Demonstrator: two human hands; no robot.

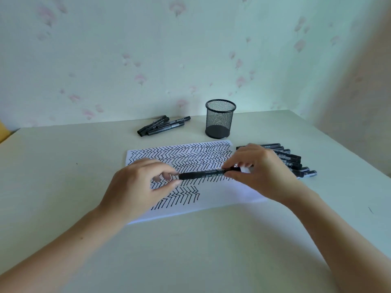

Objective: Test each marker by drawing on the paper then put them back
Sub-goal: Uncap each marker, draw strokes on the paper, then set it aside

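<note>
**A pale table set against papered walls**

A smooth, off-white table (63, 166) is seen filling the lower part of the view, its far edge set against a back wall (127, 49). That wall is covered in pale greenish-white wallpaper on which faint pink floral motifs (140, 78) are scattered. At the right a second wall (364, 81) is met at a corner, and a warmer, pinkish cast is shown there. A small yellow-brown patch (3, 132) is glimpsed beyond the table's left edge; what it is cannot be told. The scene is lit softly and evenly, with only faint shadows thrown on the tabletop.
</note>
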